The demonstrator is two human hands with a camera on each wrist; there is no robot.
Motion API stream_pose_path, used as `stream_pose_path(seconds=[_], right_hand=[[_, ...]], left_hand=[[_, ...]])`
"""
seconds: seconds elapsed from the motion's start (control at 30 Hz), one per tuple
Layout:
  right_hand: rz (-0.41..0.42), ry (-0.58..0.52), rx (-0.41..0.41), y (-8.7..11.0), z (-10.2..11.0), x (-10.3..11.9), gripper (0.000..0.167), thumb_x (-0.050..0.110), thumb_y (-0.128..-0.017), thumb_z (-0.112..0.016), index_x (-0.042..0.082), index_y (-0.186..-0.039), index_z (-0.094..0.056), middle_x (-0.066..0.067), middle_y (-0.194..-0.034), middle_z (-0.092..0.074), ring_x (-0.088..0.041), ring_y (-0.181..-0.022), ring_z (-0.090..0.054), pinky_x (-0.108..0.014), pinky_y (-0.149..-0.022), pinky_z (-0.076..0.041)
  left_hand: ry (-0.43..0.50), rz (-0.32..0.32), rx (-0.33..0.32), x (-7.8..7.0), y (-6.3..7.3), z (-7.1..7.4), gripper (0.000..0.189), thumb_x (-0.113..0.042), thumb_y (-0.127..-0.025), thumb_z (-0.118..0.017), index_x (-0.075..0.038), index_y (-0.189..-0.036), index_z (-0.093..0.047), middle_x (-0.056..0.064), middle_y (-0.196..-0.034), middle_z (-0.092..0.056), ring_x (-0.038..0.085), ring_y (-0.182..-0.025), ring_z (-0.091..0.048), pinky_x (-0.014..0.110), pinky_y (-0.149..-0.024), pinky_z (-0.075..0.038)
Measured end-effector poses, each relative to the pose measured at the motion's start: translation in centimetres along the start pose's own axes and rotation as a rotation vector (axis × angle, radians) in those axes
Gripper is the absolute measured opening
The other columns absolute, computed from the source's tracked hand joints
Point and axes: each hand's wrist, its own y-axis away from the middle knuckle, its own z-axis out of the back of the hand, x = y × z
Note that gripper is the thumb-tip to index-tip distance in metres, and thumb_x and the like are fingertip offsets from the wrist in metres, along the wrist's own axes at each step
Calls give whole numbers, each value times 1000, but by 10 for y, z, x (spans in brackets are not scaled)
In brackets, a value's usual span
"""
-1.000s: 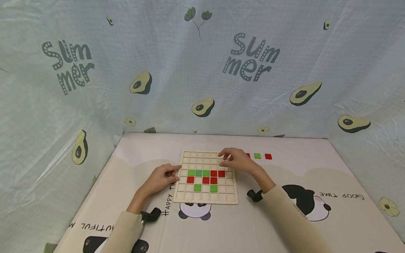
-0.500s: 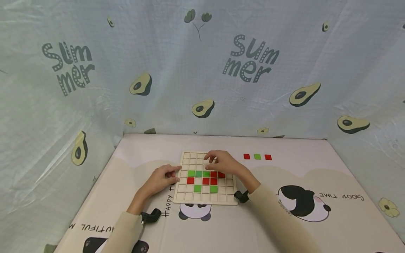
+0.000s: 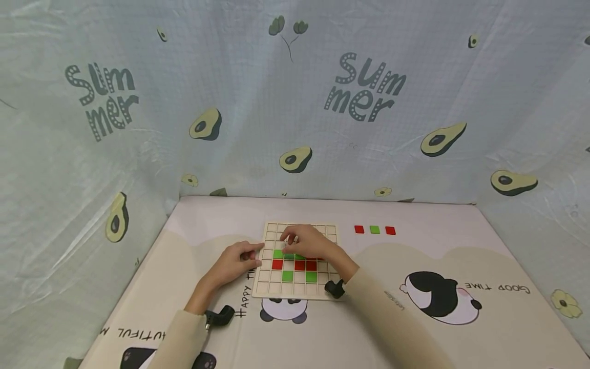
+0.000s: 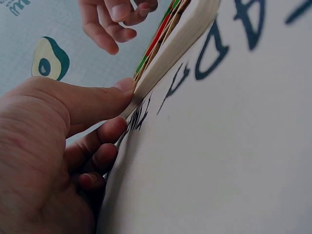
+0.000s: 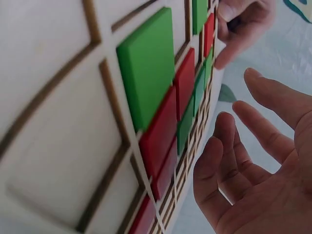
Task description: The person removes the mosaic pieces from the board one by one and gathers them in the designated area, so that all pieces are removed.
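Note:
A pale wooden grid board lies on the table with red and green square tiles in some cells. At its left edge, my left hand touches the rim with thumb and forefinger spread apart; in the left wrist view the thumb presses on the rim. My right hand hovers over the board's middle, its fingers loosely bent and nothing seen between them in the right wrist view. It hides part of the upper tile row. A green tile and a red tile show close up below it.
Beyond the board's right side, two red tiles flank a green tile in a row. A printed cloth covers the table. Behind it hangs a curtain with avocado prints.
My right hand has moved left across the board, from its upper right part to above the middle tiles, uncovering the loose tiles at right. The left hand stays at the rim.

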Motion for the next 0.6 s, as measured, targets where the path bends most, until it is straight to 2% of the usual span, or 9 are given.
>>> stream_pose_path(seconds=[0.37,0.6], right_hand=[[9,12,20,-9,-7,3,27,18,-90,-79,11,-116,-74,-1,-95,-70,-12,-79,-58,-25,-69,-48],[-8,35,42,-12,-11,3,26,19,-89,-81,12,-114,-74,1,-91,-68,-12,-80,-58,-27,-74,-48]], left_hand=[[11,-28,5,-1,-2,2,48,-18,-92,-77,-7,-138,-67,-2,-86,-56,13,-83,-50,25,-73,-39],[10,-22,5,-2,0,1,48,-17,-92,-77,-6,-137,-67,-1,-86,-56,14,-82,-49,25,-73,-39]])
